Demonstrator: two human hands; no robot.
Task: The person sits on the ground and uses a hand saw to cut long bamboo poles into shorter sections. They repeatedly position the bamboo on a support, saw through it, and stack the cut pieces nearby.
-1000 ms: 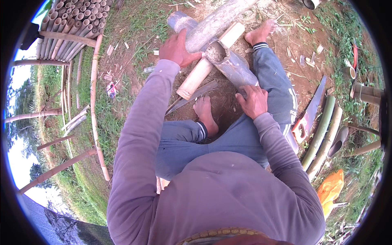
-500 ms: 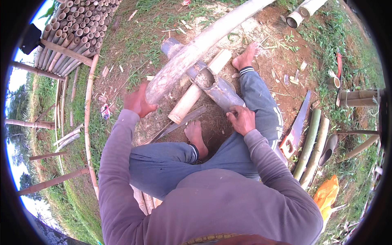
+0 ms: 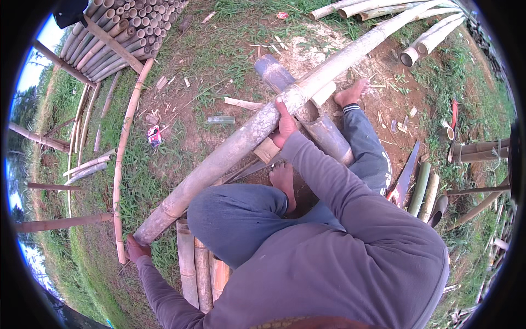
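A long, pale, mottled bamboo pole (image 3: 219,151) slants from the lower left to the upper right, across the front of me. Its near end is in the grasp of my left hand (image 3: 137,249), whose fingers are partly hidden behind it. Farther up, my right hand (image 3: 284,125) grips the pole's right side, thumb on top. Under the pole lies a thick grey bamboo piece (image 3: 327,137) with an opening cut in its upper side. A split bamboo length (image 3: 267,151) crosses beneath, mostly covered by the pole and my right hand.
Right of my leg rest a handsaw (image 3: 404,174) and a green bamboo pole (image 3: 419,189). Cut bamboo lengths (image 3: 187,263) lie by my left thigh. A bamboo stack (image 3: 123,33) fills the far left, behind a bamboo rail (image 3: 125,142). Wood chips (image 3: 161,82) litter the ground.
The pole has slid down and left toward me. My left hand moved down-left with its end; my right hand left the grey bamboo piece and took hold of the pole's middle.
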